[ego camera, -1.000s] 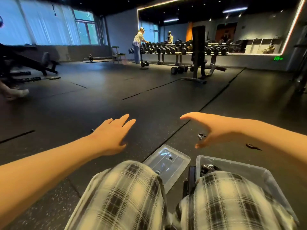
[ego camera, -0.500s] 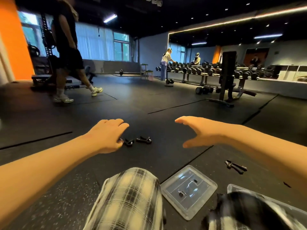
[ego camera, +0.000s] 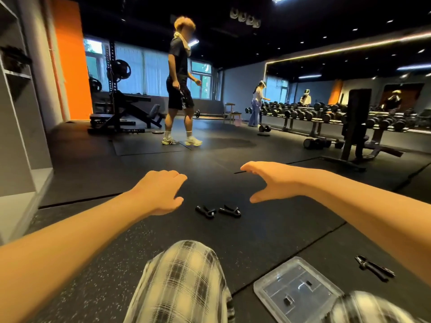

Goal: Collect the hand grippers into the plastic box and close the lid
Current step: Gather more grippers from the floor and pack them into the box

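Left hand (ego camera: 161, 192): fingers curled loosely under the palm, clamped on nothing, thumb tip free. It hovers above the mat (ego camera: 268, 229), just left of the near pair of grippers. Right hand (ego camera: 270, 183): fingers extended and together, thumb spread down, an open C-shape; holds nothing. It hovers above and right of the same pair.

Between the hands, on the mat: gripper A (ego camera: 205, 211) and gripper B (ego camera: 229, 210), both black, side by side, nearly touching; contact cannot be resolved. Neither is touched by a hand.

Lower right, under the right forearm: gripper C (ego camera: 374, 271), also on the mat, well apart from the pair.

Lid (ego camera: 295, 290): clear plastic, lying flat on the mat by the right knee, off the box. Box itself not in view, so its contents cannot be read.

Progress, judged: early to middle. At least three grippers uncollected; lid not yet fitted. Remaining: pick up A and B (both hands appear set for this), then C, deposit all, close lid.

Background: other people and a dumbbell rack (ego camera: 326, 115), well clear of the work.
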